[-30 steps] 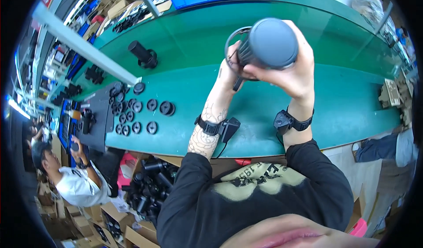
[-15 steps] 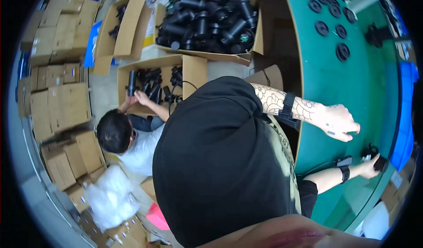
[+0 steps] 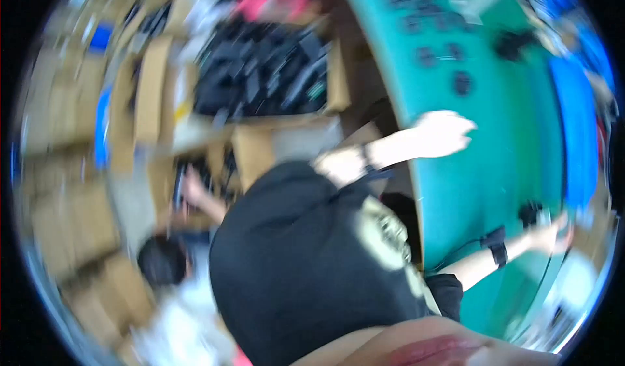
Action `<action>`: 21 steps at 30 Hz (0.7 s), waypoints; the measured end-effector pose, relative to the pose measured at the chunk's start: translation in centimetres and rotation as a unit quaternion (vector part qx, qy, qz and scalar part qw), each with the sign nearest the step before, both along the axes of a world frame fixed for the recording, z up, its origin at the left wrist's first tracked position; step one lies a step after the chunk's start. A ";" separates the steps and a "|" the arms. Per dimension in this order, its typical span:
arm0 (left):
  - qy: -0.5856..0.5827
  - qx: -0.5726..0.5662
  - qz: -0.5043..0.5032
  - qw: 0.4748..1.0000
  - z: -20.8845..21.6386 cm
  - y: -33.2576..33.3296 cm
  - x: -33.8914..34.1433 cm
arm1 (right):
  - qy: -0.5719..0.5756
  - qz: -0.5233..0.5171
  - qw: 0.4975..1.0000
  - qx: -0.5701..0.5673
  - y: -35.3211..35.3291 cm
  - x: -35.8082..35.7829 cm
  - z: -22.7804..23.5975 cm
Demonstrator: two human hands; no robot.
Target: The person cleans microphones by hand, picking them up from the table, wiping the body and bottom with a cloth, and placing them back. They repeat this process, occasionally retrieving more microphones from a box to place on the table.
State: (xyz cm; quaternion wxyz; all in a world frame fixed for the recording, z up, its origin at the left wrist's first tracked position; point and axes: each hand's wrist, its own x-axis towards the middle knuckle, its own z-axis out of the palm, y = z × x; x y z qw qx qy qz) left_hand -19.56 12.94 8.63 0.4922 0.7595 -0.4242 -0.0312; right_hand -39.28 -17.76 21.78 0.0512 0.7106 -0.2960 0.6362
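Observation:
My left hand (image 3: 444, 134) hangs over the near side of the green table (image 3: 478, 164), below several black round discs (image 3: 461, 82). Motion smears its fingers, and nothing held shows in it. At the table's far right edge is my right hand (image 3: 550, 236), close beside a small black part (image 3: 531, 214). Its fingers are blurred, and whether anything lies in them is unclear. A black strap (image 3: 498, 255) with a dark box is round my right wrist. Another strap (image 3: 372, 160) circles my left forearm.
A co-worker's hand (image 3: 193, 185) reaches into an open carton (image 3: 255, 151) of black parts on the left. Behind it stands a larger carton (image 3: 338, 80) heaped with black cylinders. Stacked boxes (image 3: 68, 216) line the far left. Blue bins (image 3: 573, 132) stand beyond the table.
The view has swung and blurred. My left hand has drawn back towards the table's near edge. The dark piece earlier at my right hand no longer shows clearly. The co-worker's hand is lower in the carton.

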 end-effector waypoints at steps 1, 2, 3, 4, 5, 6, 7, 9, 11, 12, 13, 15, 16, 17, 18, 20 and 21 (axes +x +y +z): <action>-0.014 0.050 0.005 0.999 -1.2 1.2 1.4 | 0.038 0.078 0.988 0.128 5.5 5.0 1.0; -0.069 -0.019 0.031 0.997 -2.2 2.4 1.6 | -0.017 0.164 0.951 0.261 7.9 8.3 2.2; -0.082 -0.065 0.039 0.994 -1.2 4.2 1.2 | 0.077 0.215 0.943 0.242 7.9 10.7 2.2; -0.097 -0.043 0.016 0.994 0.6 4.7 0.8 | 0.122 0.233 0.926 0.272 6.9 12.5 2.4; -0.114 -0.033 -0.011 0.993 1.1 4.3 1.1 | 0.118 0.281 0.908 0.288 4.6 14.4 1.5; -0.126 -0.017 -0.020 0.992 1.4 4.4 1.2 | 0.147 0.267 0.884 0.354 5.1 17.0 1.8; -0.136 -0.019 -0.043 0.990 1.8 4.4 1.1 | 0.136 0.285 0.870 0.380 4.0 19.5 1.1; -0.098 -0.010 -0.041 0.994 2.1 3.5 1.2 | 0.180 0.251 0.875 0.373 1.3 24.3 -0.8; -0.089 0.001 -0.035 0.995 2.2 3.3 1.2 | 0.182 0.261 0.870 0.377 -0.4 29.4 -3.4; -0.083 0.001 -0.035 0.996 2.3 3.5 1.1 | 0.170 0.282 0.864 0.381 0.0 31.7 -4.1; -0.077 0.001 -0.035 0.996 2.4 3.6 1.0 | 0.158 0.288 0.865 0.379 0.3 33.3 -4.8; -0.081 0.003 -0.039 0.996 2.3 3.3 1.3 | 0.139 0.329 0.877 0.321 1.0 35.8 -6.1; -0.084 -0.001 -0.045 0.995 2.2 3.1 1.5 | 0.130 0.345 0.883 0.291 0.9 36.4 -6.2; -0.080 -0.002 -0.041 0.996 1.7 3.4 1.1 | 0.127 0.352 0.879 0.294 2.1 36.2 -5.9; -0.075 -0.003 -0.041 0.996 1.3 3.8 0.8 | 0.169 0.328 0.881 0.297 2.9 35.5 -5.6; -0.075 -0.006 -0.035 0.997 0.7 4.3 0.9 | 0.252 0.266 0.880 0.302 4.7 32.4 -3.9; -0.073 -0.014 -0.028 0.997 0.6 4.4 1.2 | 0.251 0.262 0.880 0.308 5.5 30.8 -3.3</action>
